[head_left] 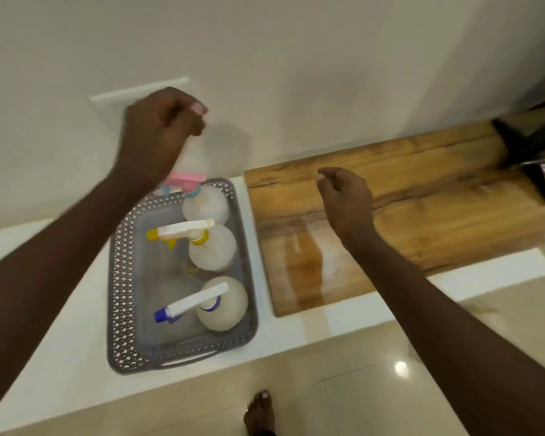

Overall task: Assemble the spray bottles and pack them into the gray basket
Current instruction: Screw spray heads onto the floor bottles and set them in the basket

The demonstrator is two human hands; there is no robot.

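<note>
Bottles: we see three spray bottles (217, 300) standing in the gray basket (120, 278).
Left hand (161, 133): above basket, loosely curled, holding nothing.
Right hand (343, 199): beside basket, loosely curled, holding nothing.

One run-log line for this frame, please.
gray perforated plastic basket: three assembled spray bottles inside | left hand: empty above | right hand: empty over wooden board
</note>
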